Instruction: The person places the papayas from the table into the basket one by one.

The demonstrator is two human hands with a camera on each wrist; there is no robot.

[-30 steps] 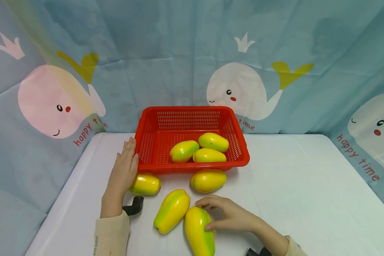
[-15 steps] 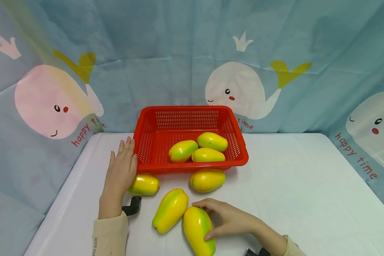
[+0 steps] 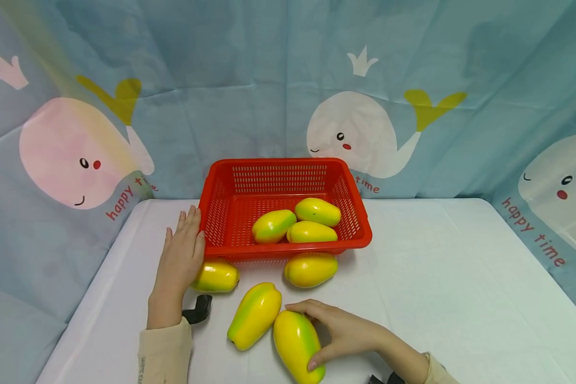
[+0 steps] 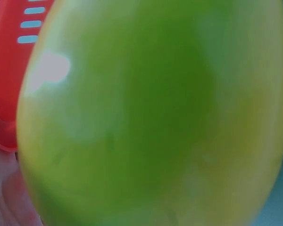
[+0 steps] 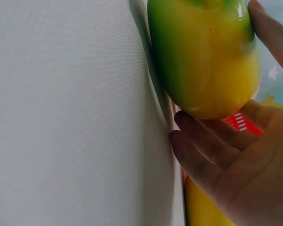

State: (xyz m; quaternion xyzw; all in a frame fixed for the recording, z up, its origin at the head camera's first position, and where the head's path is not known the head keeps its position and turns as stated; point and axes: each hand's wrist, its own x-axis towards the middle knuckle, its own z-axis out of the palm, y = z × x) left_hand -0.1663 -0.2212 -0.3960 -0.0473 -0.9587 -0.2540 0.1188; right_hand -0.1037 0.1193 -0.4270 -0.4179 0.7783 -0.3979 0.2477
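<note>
My left hand [image 3: 181, 258] lies with straight fingers against the left side of a red plastic basket [image 3: 278, 249]. Close by its wrist is a yellow papaya [image 3: 218, 276], and a green-yellow papaya [image 4: 146, 113] fills most of the left wrist view. With thumb and fingers spread over its two ends, my right hand [image 3: 343, 332] grips a yellow-green papaya [image 3: 295, 341] on the table, also seen in the right wrist view as a shiny papaya [image 5: 205, 61]. Touching or nearly touching it on the left is another papaya [image 3: 255, 316].
Inside the basket, three papayas [image 3: 312, 232] lie toward the right. One more papaya [image 3: 311, 270] rests just in front of the basket. A white cloth covers the table [image 3: 441, 277]; a blue whale-print curtain [image 3: 249, 117] hangs behind.
My right hand's thumb has slid down to the near end of the papaya, which has turned slightly. My left hand stays by the basket, and the head view has shifted a little.
</note>
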